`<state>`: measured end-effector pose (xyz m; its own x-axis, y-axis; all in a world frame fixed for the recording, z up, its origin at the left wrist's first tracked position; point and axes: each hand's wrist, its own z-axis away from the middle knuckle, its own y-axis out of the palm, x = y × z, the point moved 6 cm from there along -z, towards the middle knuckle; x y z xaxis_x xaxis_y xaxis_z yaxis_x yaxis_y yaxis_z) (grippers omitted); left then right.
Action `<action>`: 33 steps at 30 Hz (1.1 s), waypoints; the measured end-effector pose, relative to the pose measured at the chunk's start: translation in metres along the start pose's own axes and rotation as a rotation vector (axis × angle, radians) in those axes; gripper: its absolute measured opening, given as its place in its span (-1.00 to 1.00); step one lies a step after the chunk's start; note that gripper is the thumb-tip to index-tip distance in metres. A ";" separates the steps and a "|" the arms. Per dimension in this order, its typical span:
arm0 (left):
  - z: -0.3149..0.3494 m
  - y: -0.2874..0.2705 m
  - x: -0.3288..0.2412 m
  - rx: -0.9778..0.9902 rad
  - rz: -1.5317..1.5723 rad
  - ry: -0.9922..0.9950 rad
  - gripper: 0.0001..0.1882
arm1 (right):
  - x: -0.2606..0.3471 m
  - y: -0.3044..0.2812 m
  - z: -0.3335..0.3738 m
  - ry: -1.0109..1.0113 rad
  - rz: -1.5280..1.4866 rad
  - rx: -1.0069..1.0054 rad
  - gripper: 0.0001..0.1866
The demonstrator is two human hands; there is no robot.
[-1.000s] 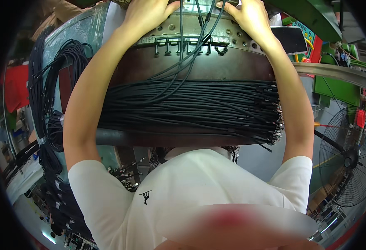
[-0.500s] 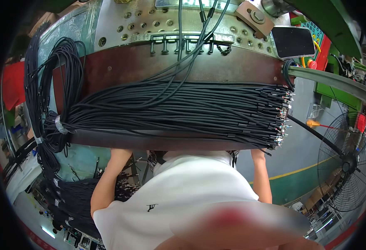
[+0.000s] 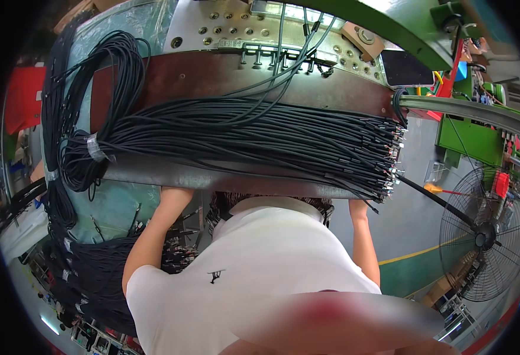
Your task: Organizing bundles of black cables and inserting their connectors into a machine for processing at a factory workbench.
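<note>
A thick bundle of black cables (image 3: 242, 130) lies across a dark reddish-brown board (image 3: 207, 77). Clear tape (image 3: 96, 147) binds it at the left, and bare connector ends (image 3: 393, 160) fan out at the right. Below the board's near edge are my left hand (image 3: 177, 194), toward the left, and my right hand (image 3: 358, 207), beneath the cable ends. The board hides the fingers of both, so what they grip, if anything, does not show. A few cables rise from the bundle toward a row of black hooks (image 3: 278, 58) on a perforated metal plate (image 3: 230, 26).
More black cables (image 3: 103, 260) hang at the lower left. A dark-screened phone (image 3: 408, 68) rests at the far right, near a metal rail (image 3: 461, 105) sticking out rightward. A large black fan (image 3: 483, 235) stands at the right. Green machine parts (image 3: 390, 21) overhang the far side.
The view has shifted, so the board and cables appear higher and somewhat tilted. Both hands remain at the board's near edge, with slightly more of the left one showing.
</note>
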<state>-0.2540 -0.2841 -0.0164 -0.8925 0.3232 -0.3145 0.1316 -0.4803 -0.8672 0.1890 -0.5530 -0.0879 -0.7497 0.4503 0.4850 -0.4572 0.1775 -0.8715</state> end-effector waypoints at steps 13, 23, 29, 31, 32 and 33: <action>0.006 -0.026 -0.031 0.148 0.133 0.050 -0.63 | 0.010 -0.047 -0.028 -0.063 0.216 -0.011 -0.70; -0.018 -0.132 -0.200 0.148 0.535 0.843 -0.54 | 0.192 -0.174 -0.184 -0.583 0.082 -0.151 -0.66; -0.058 -0.098 -0.254 -0.333 0.330 0.912 -0.42 | 0.310 -0.069 -0.256 -0.970 0.323 0.019 -0.36; -0.068 -0.095 -0.232 -0.422 -0.096 0.570 -0.28 | 0.320 -0.065 -0.265 -0.994 0.207 0.003 -0.36; -0.075 -0.099 -0.219 -0.393 -0.180 0.521 -0.07 | 0.316 -0.065 -0.267 -0.943 0.253 0.043 -0.41; -0.076 -0.105 -0.201 -0.420 -0.256 0.396 -0.07 | 0.314 -0.069 -0.265 -0.954 0.250 0.041 -0.41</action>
<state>-0.0561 -0.2367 0.1088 -0.7012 0.7018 -0.1261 0.1649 -0.0124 -0.9862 0.1120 -0.1915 0.1049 -0.8903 -0.4267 0.1588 -0.2362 0.1346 -0.9623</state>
